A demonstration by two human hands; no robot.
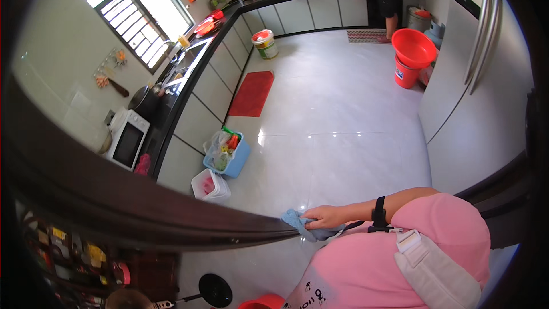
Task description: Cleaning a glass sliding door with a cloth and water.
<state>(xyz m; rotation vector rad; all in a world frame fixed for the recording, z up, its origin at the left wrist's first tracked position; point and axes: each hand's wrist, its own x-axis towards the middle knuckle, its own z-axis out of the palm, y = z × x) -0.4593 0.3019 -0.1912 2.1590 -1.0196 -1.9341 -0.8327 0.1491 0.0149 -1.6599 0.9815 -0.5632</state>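
My right hand [324, 217] grips a crumpled light-blue cloth [293, 219]. The cloth rests against the lower end of a dark brown door frame [193, 219], which curves across the view from the left. Part of the cloth hangs below my fingers, and my palm hides some of it. A black band [379, 212] circles my right wrist. My left hand is out of view.
A white bin [221, 189] and a blue basket of bags [241, 154] stand beyond the frame. Red tubs [414, 49] stand near the refrigerator [472, 137]. A person [386, 0] holds a red basin at the far counter. A black pan [215, 290] is below.
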